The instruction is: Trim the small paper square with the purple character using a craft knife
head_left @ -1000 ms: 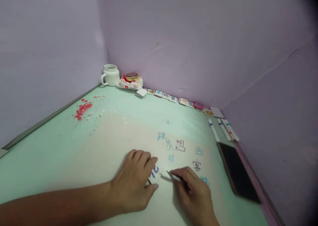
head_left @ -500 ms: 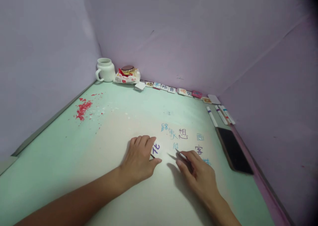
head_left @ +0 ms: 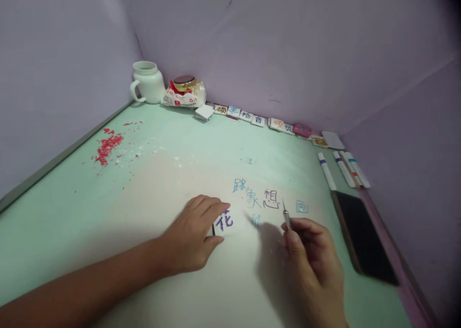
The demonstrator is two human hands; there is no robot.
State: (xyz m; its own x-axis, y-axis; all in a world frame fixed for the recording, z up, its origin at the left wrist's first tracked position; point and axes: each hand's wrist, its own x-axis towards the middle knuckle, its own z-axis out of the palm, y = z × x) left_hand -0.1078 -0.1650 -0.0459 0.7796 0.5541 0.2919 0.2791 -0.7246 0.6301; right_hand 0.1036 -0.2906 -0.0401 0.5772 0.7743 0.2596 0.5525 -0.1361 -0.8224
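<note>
My left hand rests on the green table, its fingertips on a small white card bearing a purple character. My right hand is lifted to the right of the card and grips a thin metal pointed tool with its tip upward. Several blue and black characters are written on the table surface just beyond both hands.
A white mug and a snack packet stand in the far corner. A row of character tiles lines the back wall. Several markers and a black phone lie at the right. Red crumbs are scattered at the left.
My right hand has pulled away from the card to the right and raised the tool, tip now pointing up. The whole purple character is now uncovered. The view has shifted.
</note>
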